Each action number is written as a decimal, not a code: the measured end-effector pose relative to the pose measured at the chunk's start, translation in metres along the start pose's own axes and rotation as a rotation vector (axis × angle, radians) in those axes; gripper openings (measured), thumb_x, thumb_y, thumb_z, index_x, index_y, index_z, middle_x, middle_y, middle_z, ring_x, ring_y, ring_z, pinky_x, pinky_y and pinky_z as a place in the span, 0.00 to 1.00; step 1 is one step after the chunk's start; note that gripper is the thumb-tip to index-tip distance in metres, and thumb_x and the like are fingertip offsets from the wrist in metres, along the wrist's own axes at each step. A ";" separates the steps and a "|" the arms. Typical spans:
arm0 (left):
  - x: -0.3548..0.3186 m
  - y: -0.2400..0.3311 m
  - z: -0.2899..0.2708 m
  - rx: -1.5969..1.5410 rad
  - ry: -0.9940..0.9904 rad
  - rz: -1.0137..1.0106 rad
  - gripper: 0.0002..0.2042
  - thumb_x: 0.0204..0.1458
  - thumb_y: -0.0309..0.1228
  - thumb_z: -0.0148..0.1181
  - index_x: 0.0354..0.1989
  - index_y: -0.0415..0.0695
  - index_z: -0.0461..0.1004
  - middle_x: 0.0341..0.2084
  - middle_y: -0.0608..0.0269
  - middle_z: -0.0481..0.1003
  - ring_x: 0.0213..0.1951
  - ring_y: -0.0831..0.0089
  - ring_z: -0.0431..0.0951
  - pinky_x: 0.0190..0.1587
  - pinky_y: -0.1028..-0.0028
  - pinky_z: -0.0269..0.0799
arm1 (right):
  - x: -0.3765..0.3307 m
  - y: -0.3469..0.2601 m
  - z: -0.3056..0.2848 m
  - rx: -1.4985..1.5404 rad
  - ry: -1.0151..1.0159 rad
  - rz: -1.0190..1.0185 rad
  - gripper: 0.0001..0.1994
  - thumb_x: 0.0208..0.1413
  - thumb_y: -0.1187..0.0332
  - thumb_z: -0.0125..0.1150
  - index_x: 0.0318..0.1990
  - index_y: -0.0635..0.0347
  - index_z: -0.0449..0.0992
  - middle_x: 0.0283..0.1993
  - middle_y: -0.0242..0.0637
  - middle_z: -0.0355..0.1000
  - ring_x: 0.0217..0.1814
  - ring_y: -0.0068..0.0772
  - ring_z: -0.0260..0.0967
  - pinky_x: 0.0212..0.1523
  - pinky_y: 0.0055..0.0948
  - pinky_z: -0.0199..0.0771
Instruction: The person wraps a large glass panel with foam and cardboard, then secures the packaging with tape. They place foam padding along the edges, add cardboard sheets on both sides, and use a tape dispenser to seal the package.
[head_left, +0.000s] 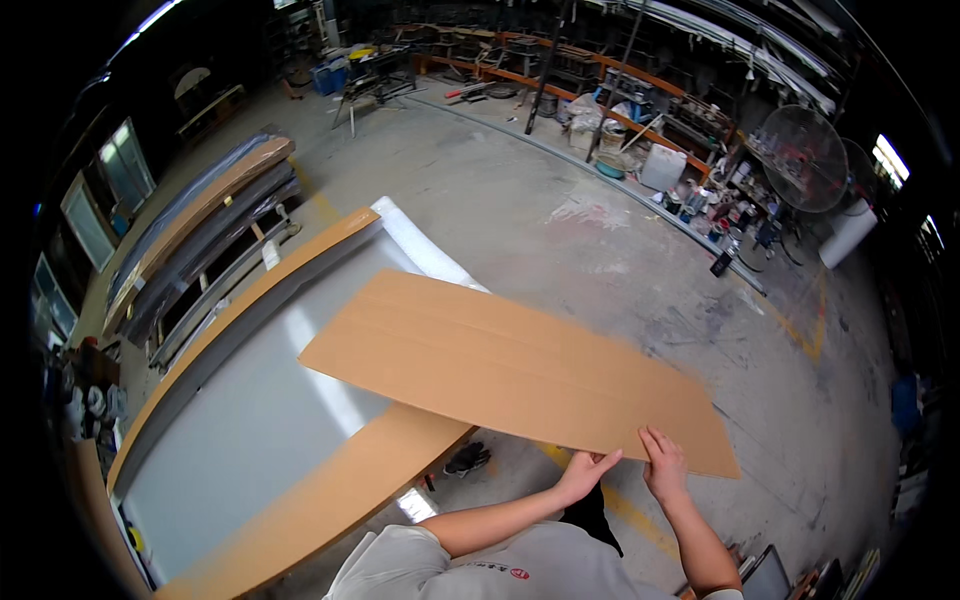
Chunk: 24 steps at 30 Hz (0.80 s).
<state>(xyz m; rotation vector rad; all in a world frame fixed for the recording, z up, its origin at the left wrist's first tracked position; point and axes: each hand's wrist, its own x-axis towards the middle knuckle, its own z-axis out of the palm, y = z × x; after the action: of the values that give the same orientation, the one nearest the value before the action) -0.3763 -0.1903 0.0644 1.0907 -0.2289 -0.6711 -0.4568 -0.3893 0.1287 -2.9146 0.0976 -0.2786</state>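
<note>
Two hands grip the near edge of a long cardboard sheet [510, 375] in the head view. The left hand [585, 472] pinches that edge, fingers over the top; the right hand [665, 465] clasps it just beside, fingers spread on the top face. The cardboard lies flat, its far end over a grey metal sheet [260, 420] framed in cardboard strips, its near end above the concrete floor [600, 250]. A black shoe [467, 458] stands below.
</note>
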 end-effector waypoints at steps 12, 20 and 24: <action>0.218 0.295 0.019 1.953 0.292 0.923 0.33 0.55 0.33 0.67 0.73 0.58 0.70 0.74 0.62 0.65 0.77 0.59 0.59 0.77 0.41 0.50 | 0.304 0.274 -0.080 0.292 -0.232 -0.025 0.05 0.61 0.69 0.66 0.40 0.60 0.81 0.29 0.50 0.78 0.31 0.59 0.77 0.33 0.47 0.74; 0.434 0.353 -0.051 2.150 0.364 0.647 0.25 0.52 0.34 0.66 0.61 0.47 0.75 0.37 0.63 0.75 0.48 0.60 0.79 0.63 0.51 0.71 | 0.547 0.382 -0.084 0.150 -0.072 -0.321 0.05 0.61 0.71 0.68 0.41 0.58 0.81 0.36 0.50 0.80 0.38 0.57 0.80 0.39 0.45 0.79; 0.533 0.370 -0.054 1.923 0.252 0.726 0.11 0.49 0.30 0.64 0.40 0.43 0.74 0.34 0.62 0.75 0.42 0.64 0.80 0.44 0.64 0.78 | 0.644 0.426 -0.122 0.058 -0.074 -0.280 0.06 0.62 0.75 0.63 0.45 0.60 0.81 0.41 0.52 0.81 0.44 0.59 0.81 0.45 0.43 0.80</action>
<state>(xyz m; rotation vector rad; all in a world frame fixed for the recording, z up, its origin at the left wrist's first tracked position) 0.2108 -0.3657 0.2842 2.6369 -1.1006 0.6452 0.1311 -0.8851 0.2698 -2.8723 -0.3268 -0.2121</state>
